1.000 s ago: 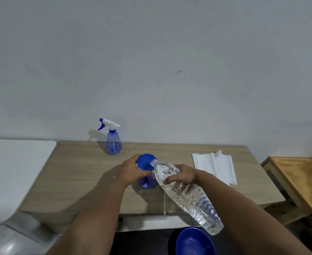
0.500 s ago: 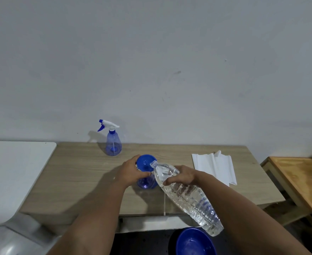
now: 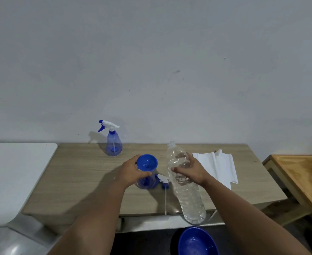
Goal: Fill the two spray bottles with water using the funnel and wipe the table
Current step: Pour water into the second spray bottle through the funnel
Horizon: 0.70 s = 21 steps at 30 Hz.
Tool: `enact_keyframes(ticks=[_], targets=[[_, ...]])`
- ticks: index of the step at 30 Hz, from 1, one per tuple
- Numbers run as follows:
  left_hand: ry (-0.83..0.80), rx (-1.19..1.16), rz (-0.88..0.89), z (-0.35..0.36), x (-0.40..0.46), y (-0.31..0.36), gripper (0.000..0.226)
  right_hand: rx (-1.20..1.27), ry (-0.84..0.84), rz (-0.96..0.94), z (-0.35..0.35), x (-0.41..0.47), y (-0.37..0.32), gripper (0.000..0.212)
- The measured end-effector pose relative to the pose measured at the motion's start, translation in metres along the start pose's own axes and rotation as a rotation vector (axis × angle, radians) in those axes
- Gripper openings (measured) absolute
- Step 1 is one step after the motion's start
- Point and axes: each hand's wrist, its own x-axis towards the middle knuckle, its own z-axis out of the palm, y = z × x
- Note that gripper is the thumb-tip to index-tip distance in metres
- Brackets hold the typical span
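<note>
Left hand [image 3: 133, 172] gripping funnel [image 3: 147, 162] on spray bottle [image 3: 147, 182]; right hand [image 3: 192, 171] grasping water bottle [image 3: 185, 188]; detached sprayer head [image 3: 163, 180] lying between; folded tissue [image 3: 216, 165] lying toward counter's [image 3: 81, 168] right edge.

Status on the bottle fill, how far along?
Done, apparently: far spray bottle is capped by the wall. In hand: left hand holds the funnel on the near bottle, its sprayer lying beside; right hand holds the water bottle upright. Left: capping, wiping with the tissue.
</note>
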Motion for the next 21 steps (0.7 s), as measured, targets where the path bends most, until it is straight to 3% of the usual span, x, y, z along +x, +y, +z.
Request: enact_keyframes(ticks=[6,12,17,21], targets=[[0.001,-0.007,-0.006,-0.001,-0.002,0.005,0.079,0.113,0.287,-0.098,-0.019,0.016,-0.006,0.057],[0.008,-0.025,-0.022,-0.001,0.0,0.004,0.074,0.122,0.468,-0.177,-0.024,0.045,-0.01,0.066],[-0.006,-0.027,-0.027,-0.003,0.001,0.006,0.065,0.111,0.495,-0.18,-0.019,0.065,-0.017,0.071],[-0.007,-0.033,-0.043,-0.004,0.003,0.004,0.075,0.121,0.479,-0.149,-0.012,0.076,-0.017,0.073]])
